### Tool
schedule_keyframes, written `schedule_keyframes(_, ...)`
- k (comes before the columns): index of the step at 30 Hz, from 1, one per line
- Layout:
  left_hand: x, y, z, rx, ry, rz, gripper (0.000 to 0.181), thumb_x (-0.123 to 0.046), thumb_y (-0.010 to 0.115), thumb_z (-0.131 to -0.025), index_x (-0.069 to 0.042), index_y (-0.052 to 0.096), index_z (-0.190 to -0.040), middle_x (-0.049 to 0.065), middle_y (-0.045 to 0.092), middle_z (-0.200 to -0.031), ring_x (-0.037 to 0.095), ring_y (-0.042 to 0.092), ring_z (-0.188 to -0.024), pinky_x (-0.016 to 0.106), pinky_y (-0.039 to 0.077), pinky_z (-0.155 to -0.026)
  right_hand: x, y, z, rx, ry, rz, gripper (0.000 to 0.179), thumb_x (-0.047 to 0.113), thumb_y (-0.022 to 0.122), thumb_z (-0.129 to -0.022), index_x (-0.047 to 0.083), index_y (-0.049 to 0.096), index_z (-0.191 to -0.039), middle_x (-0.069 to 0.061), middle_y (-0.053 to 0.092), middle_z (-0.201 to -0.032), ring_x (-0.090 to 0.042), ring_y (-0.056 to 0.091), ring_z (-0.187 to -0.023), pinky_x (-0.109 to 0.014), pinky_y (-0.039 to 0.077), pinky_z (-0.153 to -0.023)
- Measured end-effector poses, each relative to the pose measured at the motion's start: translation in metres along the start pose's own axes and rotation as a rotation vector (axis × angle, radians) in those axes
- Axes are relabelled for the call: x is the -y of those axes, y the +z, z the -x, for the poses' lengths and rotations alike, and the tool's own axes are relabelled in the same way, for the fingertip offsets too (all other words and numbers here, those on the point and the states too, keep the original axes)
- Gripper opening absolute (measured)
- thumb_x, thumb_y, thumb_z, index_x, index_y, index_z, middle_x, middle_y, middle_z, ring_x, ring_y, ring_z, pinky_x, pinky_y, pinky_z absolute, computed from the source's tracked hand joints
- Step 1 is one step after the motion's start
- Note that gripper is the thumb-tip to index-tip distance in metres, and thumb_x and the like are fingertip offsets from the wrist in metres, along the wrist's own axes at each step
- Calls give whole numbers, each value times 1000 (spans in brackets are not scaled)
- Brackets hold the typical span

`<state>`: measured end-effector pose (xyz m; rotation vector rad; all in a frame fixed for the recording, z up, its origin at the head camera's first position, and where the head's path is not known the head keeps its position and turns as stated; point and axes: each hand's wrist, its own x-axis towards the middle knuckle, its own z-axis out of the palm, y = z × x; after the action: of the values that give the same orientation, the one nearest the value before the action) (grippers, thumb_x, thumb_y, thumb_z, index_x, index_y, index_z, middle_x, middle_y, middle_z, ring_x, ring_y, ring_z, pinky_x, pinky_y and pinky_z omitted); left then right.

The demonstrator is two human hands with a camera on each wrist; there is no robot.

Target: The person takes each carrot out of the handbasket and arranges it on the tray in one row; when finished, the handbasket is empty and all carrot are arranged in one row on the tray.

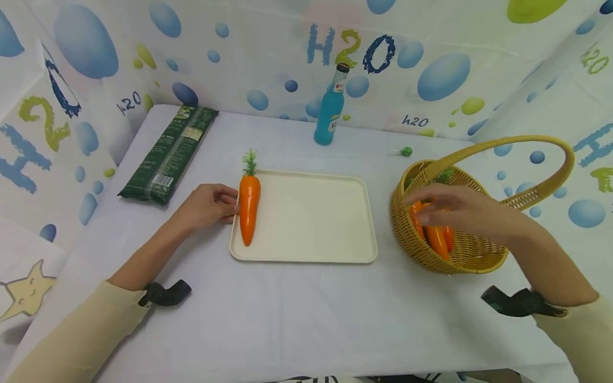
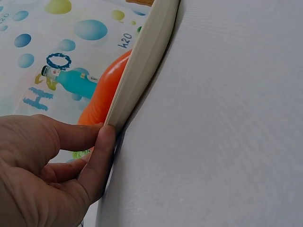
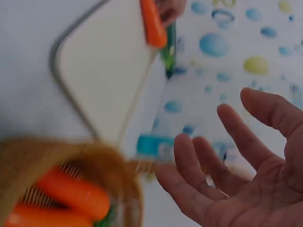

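An orange carrot (image 1: 249, 207) with a green top lies along the left end of a cream rectangular tray (image 1: 311, 218). My left hand (image 1: 210, 205) is at the tray's left edge; in the left wrist view its thumb and index finger (image 2: 100, 163) pinch the rim beside the carrot. On the right stands a wicker basket (image 1: 407, 242) with several orange carrots (image 1: 437, 243) in it. Above its opening is my right hand (image 1: 460, 210), holding nothing, and it partly covers the carrots in the head view. In the right wrist view its fingers are spread and loosely bent.
Behind the tray stands a blue bottle (image 1: 330, 114) with a dark cap. A long dark green package (image 1: 172, 154) lies at the back left. Behind the basket is a small green item (image 1: 406, 151) with a thin pale stick. The basket's tall handle (image 1: 536, 139) arches over its right side.
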<state>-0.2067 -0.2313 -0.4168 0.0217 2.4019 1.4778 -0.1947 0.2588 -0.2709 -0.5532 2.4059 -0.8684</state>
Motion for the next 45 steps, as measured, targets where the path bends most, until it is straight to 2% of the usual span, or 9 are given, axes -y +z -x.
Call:
schedule_keyframes(4, -4, -3, -1, 1, -7, 16, 42, -7, 65, -95, 8, 52, -132, 21, 58, -108, 24, 66, -86, 29, 59, -74, -48, -33, 7, 37, 58, -218, 38, 19, 53, -104, 13, 52, -141, -6, 51, -137, -30, 53, -120, -46, 49, -98)
schedule_keyframes(8, -8, -4, 0, 5, -21, 28, 42, -6, 64, -95, 8, 51, -132, 21, 57, -109, 23, 65, -85, 28, 59, -74, -92, -61, -1, 3, 149, -367, 47, 17, 49, -106, 3, 36, -149, -9, 43, -145, -15, 57, -118, -39, 52, -95)
schedule_keyframes(10, -10, -3, 1, 7, -26, 26, 42, -5, 64, -95, 8, 51, -132, 21, 57, -109, 22, 65, -84, 28, 59, -74, -109, -68, -6, -29, 220, -322, 54, 23, 51, -105, 4, 31, -152, -13, 39, -150, -13, 56, -119, -41, 51, -96)
schedule_keyframes(15, -12, 1, 2, 13, -24, 42, 42, -4, 65, -95, 9, 51, -132, 21, 57, -108, 22, 65, -83, 28, 59, -73, -134, -69, -22, 16, 308, -181, 60, 26, 52, -104, 1, 28, -152, -30, 32, -150, -40, 41, -130, -56, 43, -102)
schedule_keyframes(22, -9, 6, 0, 12, -12, 10, 40, -7, 65, -95, 7, 53, -131, 20, 58, -106, 23, 65, -83, 28, 59, -72, -137, -54, -36, 64, 334, -174, 60, 18, 57, -101, -5, 28, -148, -34, 28, -149, -50, 38, -128, -61, 42, -99)
schedule_keyframes(28, -11, 4, -2, 2, 16, -29, 39, -8, 65, -95, 6, 54, -129, 19, 58, -105, 25, 65, -83, 29, 59, -71, -141, -50, -38, -10, 285, -138, 54, 11, 59, -99, -8, 34, -143, -34, 35, -140, -41, 51, -115, -54, 51, -90)
schedule_keyframes(34, -9, 0, -2, 11, -3, -30, 40, -9, 65, -95, 6, 53, -130, 20, 57, -107, 24, 65, -83, 29, 59, -72, -141, -50, -33, -75, 271, -93, 52, 17, 63, -99, -5, 41, -141, -30, 40, -140, -37, 55, -111, -51, 55, -86)
schedule_keyframes(39, -6, -1, 0, 6, -7, -35, 40, -8, 65, -95, 7, 53, -129, 20, 58, -106, 25, 65, -82, 29, 59, -71, -126, -57, -19, -125, 282, -49, 56, 27, 63, -99, 2, 41, -144, -26, 39, -144, -34, 59, -109, -48, 56, -84)
schedule_keyframes(45, -3, 0, 1, 5, -17, -16, 41, -8, 65, -95, 7, 52, -131, 20, 58, -107, 24, 65, -84, 28, 59, -72, -87, -66, 5, -177, 287, 54, 63, 39, 64, -97, 13, 40, -148, -20, 38, -145, -34, 59, -110, -43, 58, -82)
